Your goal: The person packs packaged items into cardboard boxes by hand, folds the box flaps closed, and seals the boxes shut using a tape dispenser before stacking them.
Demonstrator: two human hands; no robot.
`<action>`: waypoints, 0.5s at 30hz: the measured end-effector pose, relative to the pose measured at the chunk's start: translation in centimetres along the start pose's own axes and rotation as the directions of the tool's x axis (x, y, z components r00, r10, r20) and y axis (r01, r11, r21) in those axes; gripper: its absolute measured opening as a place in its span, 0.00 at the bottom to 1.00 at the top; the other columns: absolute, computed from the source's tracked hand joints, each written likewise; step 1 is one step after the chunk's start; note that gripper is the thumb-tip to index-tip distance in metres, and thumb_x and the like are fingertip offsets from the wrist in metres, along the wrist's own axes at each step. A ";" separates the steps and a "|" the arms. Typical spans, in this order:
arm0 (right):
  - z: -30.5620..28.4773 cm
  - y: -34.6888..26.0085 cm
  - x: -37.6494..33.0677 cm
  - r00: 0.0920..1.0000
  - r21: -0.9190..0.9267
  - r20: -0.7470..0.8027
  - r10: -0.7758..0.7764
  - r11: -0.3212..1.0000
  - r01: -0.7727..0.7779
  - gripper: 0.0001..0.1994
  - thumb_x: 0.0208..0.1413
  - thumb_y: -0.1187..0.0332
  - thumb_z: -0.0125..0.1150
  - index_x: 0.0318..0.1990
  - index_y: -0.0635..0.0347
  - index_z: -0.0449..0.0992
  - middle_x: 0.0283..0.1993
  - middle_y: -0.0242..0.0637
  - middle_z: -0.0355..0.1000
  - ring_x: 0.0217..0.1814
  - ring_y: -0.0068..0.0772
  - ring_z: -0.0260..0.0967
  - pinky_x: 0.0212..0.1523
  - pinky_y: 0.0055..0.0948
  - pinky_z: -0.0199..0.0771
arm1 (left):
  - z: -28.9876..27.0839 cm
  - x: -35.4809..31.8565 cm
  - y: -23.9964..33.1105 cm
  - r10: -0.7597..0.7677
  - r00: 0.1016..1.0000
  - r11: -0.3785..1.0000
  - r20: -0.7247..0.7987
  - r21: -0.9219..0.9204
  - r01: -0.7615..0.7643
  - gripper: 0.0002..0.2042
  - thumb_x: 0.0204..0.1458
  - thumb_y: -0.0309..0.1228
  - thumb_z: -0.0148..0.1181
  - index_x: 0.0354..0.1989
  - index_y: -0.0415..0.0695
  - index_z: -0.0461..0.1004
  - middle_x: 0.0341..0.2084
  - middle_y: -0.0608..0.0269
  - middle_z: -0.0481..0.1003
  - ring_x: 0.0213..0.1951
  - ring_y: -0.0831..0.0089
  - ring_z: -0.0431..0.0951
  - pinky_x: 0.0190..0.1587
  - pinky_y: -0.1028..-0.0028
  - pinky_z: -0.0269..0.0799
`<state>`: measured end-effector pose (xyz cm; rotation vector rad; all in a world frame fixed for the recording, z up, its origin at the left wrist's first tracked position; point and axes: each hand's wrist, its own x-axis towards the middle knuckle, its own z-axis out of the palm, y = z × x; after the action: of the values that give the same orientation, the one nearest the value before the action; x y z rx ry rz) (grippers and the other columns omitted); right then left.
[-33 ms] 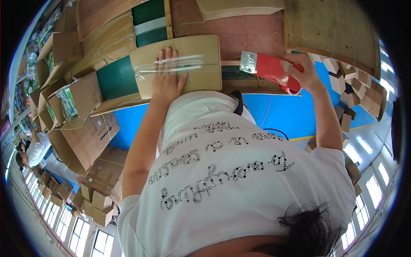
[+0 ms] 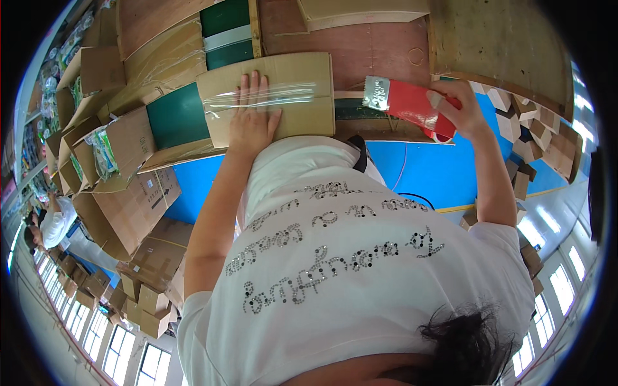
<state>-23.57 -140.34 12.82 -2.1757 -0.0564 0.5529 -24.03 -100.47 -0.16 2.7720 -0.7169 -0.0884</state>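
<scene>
Ideally, the carton [image 2: 267, 96] is pinned flat by the spread left hand [image 2: 252, 122]; the red tape dispenser [image 2: 405, 103], gripped at three o'clock in the right hand [image 2: 460, 109], is drawn straight.

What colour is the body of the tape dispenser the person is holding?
Red, with a silvery metal blade end; the tape dispenser shows clearly in the head view, held in the right hand.

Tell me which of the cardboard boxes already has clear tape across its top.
The closed box under the left hand, in front of the person. A strip of clear tape runs across its top; the open boxes off to the side have their flaps up.
</scene>
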 end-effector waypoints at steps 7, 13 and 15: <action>-1.8 -1.1 0.5 0.987 0.146 -0.157 0.030 0.989 -0.007 0.15 0.55 0.62 0.59 0.35 0.68 0.78 0.23 0.37 0.71 0.25 0.23 0.65 0.29 0.26 0.67 | 1.4 -1.9 -0.9 0.036 0.996 0.995 -0.086 -0.092 -0.044 0.24 0.55 0.33 0.57 0.60 0.41 0.66 0.59 0.52 0.67 0.63 0.59 0.64 0.63 0.59 0.61; -1.1 0.2 1.3 0.988 0.068 0.113 0.109 0.991 -0.117 0.15 0.55 0.62 0.58 0.32 0.69 0.77 0.23 0.38 0.72 0.25 0.24 0.65 0.28 0.26 0.65 | 1.3 -1.7 0.1 0.034 0.980 0.997 -0.196 0.079 -0.019 0.22 0.55 0.31 0.57 0.59 0.42 0.67 0.57 0.55 0.69 0.61 0.61 0.67 0.62 0.60 0.62; -0.2 1.3 1.5 0.991 0.010 0.131 0.016 1.000 -0.018 0.15 0.55 0.62 0.58 0.31 0.69 0.77 0.22 0.39 0.71 0.24 0.25 0.65 0.28 0.27 0.65 | 1.4 -2.0 0.1 0.002 0.987 0.998 -0.158 0.055 0.007 0.22 0.56 0.32 0.55 0.60 0.42 0.67 0.58 0.55 0.68 0.62 0.61 0.65 0.64 0.59 0.59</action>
<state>-22.33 -140.96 11.42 -2.1287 -0.1055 0.7033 -25.98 -99.94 -1.47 2.7927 -0.6845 0.1511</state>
